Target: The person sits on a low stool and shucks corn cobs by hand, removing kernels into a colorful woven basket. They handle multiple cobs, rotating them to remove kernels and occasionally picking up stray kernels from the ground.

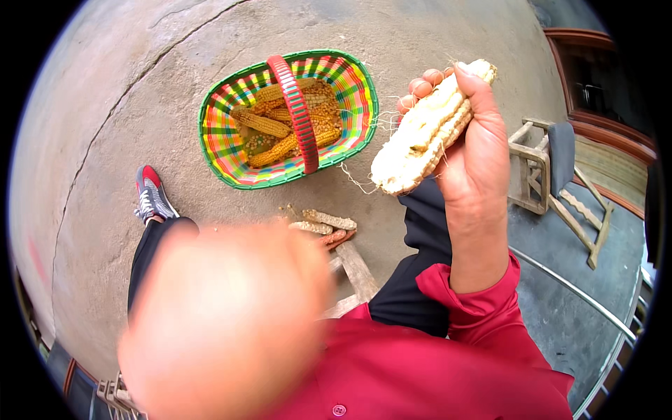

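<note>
My right hand grips a pale, mostly bare corn cob, with the thumb along its upper end. Thin strands of corn silk trail from the cob's left side. Close to the camera, my left hand is a large blur; its fingers cannot be made out, nor whether anything is in them. Ahead on the ground stands a woven plastic basket in several colours, with a red handle arching over it. Inside lie several yellow corn ears and loose kernels.
Between my legs, bare white cobs and reddish cobs lie by a wooden frame. A sneaker rests on the cracked concrete floor. To the right are a wooden chair and a metal rail.
</note>
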